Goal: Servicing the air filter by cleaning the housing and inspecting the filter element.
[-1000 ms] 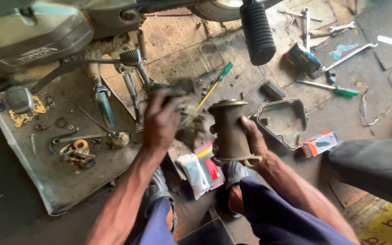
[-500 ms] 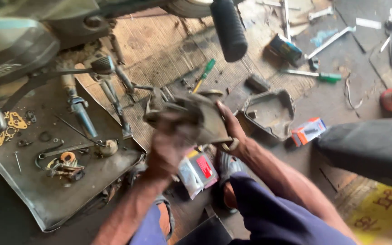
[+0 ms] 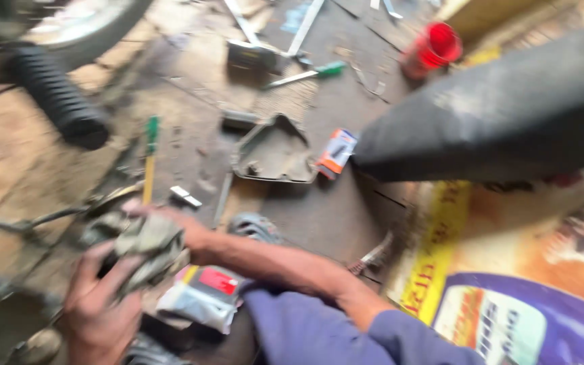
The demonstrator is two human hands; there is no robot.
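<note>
The view is blurred by motion. At the lower left, my left hand (image 3: 99,307) and my right hand (image 3: 174,226) both close on a grimy grey bundle (image 3: 149,247), which looks like a rag around a metal part. My left hand grips it from below, and my right hand presses on it from the right, the forearm running back to my blue sleeve. How much of the part is under the rag cannot be made out.
A white and red packet (image 3: 201,294) lies right under the hands. Beyond are a green-handled screwdriver (image 3: 150,152), a grey metal cover (image 3: 272,152), an orange and white box (image 3: 336,152) and a black rubber peg (image 3: 62,101). A big black part (image 3: 495,115) and a red cup (image 3: 434,47) are at right.
The view has swung to the right, so the hands now sit at the lower left. The brown metal part seen upright a second ago is now bundled between both hands.
</note>
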